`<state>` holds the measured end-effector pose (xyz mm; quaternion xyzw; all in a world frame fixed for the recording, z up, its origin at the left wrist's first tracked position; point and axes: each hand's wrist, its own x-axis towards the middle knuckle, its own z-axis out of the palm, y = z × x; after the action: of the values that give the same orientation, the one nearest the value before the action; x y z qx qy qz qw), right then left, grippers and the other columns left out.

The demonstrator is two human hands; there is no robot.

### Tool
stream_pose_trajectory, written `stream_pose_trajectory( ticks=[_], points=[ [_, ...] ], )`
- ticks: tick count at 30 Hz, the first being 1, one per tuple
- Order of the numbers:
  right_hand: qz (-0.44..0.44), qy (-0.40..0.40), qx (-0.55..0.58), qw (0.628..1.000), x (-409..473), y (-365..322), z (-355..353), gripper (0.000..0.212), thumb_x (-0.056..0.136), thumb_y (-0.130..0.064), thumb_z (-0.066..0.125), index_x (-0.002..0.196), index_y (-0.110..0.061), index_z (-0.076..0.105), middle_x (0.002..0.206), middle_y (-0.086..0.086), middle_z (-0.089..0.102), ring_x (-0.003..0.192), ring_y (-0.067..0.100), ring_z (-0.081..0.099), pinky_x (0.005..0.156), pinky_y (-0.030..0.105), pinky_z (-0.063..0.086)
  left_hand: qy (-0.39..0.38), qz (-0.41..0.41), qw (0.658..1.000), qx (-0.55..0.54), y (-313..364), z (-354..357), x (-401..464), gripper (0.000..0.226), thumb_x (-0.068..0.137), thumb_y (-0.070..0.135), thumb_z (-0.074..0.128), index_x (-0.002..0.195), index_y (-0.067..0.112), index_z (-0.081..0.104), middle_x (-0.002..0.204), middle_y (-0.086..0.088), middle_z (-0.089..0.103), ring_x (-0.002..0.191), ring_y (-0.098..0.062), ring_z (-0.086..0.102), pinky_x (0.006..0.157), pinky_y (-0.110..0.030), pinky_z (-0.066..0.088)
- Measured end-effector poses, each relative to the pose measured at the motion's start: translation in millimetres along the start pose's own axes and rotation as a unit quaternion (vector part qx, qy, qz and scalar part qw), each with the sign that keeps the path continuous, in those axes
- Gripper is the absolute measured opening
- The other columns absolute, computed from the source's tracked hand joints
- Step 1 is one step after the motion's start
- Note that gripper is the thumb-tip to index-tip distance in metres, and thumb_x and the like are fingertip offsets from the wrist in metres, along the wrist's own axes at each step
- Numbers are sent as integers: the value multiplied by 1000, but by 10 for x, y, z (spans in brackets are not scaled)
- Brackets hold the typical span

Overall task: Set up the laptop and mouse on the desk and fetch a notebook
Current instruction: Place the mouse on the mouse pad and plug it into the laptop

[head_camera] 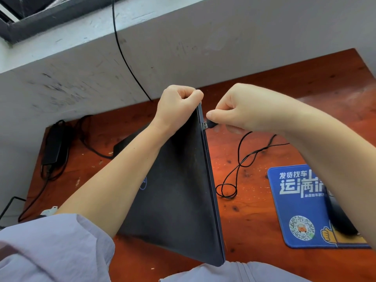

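A closed dark laptop (177, 190) is tilted up on its left edge over the red-brown desk (254, 220). My left hand (177, 104) grips the raised far right corner of the laptop. My right hand (242, 110) pinches a black USB plug (209, 124) whose metal tip touches the laptop's right side edge. From the plug a thin black cable (240, 163) loops across the desk toward a black mouse (341, 218), which lies on a blue mouse pad (299, 202) and is partly hidden by my right forearm. No notebook is in view.
A black power adapter (54, 147) with coiled cords lies at the desk's far left. A grey wall (101, 74) runs along the back, with a black cable (126, 58) hanging down it. My lilac sleeves fill the near edge.
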<state>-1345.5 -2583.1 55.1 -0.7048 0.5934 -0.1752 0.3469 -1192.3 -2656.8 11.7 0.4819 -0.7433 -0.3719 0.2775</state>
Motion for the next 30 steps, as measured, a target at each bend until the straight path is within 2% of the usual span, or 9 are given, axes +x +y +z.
stream_pose_trajectory(
  ticks=[17, 19, 20, 22, 24, 25, 26, 28, 30],
  points=[
    [-6, 20, 84, 996, -40, 264, 353, 51, 93, -34, 46, 45, -19, 50, 32, -13, 51, 30, 1, 43, 38, 8, 33, -7, -20, 999, 48, -80, 152, -8, 35, 70, 23, 47, 51, -6, 39, 53, -11, 25, 54, -22, 25, 55, -34, 25],
    [20, -65, 256, 964, -45, 398, 369, 43, 92, -43, 47, 58, -19, 58, 49, -6, 65, 43, 1, 53, 49, 13, 44, -13, -21, 998, 66, -114, 162, -2, 35, 71, 24, 46, 52, -5, 41, 54, -11, 26, 54, -21, 25, 55, -32, 25],
    [45, -101, 379, 919, -48, 494, 376, 42, 90, -49, 46, 68, -18, 64, 64, 0, 71, 58, 7, 64, 59, 19, 52, -13, -21, 997, 72, -129, 157, 5, 35, 71, 24, 46, 52, -4, 42, 56, -13, 27, 55, -21, 25, 55, -30, 24],
    [89, 10, 529, 844, -41, 726, 432, 45, 90, -48, 43, 85, -11, 69, 87, 10, 73, 86, 19, 69, 82, 34, 55, -13, -22, 997, 77, -155, 143, 25, 35, 70, 26, 45, 52, -4, 43, 57, -15, 28, 56, -21, 26, 56, -30, 24],
    [85, 282, 436, 850, -88, 881, 605, 37, 96, -27, 43, 72, -8, 63, 73, 7, 65, 73, 19, 63, 75, 38, 52, -16, -22, 996, 82, -179, 167, 44, 35, 70, 28, 44, 53, -3, 44, 57, -15, 29, 56, -21, 27, 56, -30, 25],
    [57, 383, 333, 860, -132, 918, 731, 37, 93, -20, 41, 62, -6, 54, 61, 5, 53, 61, 17, 52, 62, 35, 45, -17, -22, 996, 88, -195, 198, 55, 35, 70, 28, 44, 52, -2, 43, 56, -13, 29, 55, -20, 27, 56, -31, 26],
    [-1, 416, 257, 872, -192, 921, 875, 35, 90, -15, 39, 57, -5, 45, 55, 3, 41, 54, 15, 39, 55, 30, 35, -17, -21, 995, 98, -211, 235, 73, 34, 70, 28, 44, 51, 0, 42, 55, -9, 27, 55, -18, 26, 56, -31, 26],
    [-111, 352, 138, 919, -347, 880, 1196, 31, 86, -10, 41, 55, -7, 38, 55, -1, 32, 53, 12, 28, 52, 23, 27, -21, -20, 991, 129, -253, 331, 101, 32, 72, 27, 45, 50, 7, 33, 49, 1, 23, 53, -14, 23, 56, -34, 31],
    [-174, 262, 36, 949, -429, 964, 1514, 24, 82, -9, 46, 58, -6, 51, 55, 4, 46, 53, 18, 40, 49, 29, 39, -31, -24, 986, 164, -306, 425, 127, 33, 72, 29, 45, 49, 14, 26, 45, 0, 22, 50, -13, 21, 54, -34, 31]
  ],
)
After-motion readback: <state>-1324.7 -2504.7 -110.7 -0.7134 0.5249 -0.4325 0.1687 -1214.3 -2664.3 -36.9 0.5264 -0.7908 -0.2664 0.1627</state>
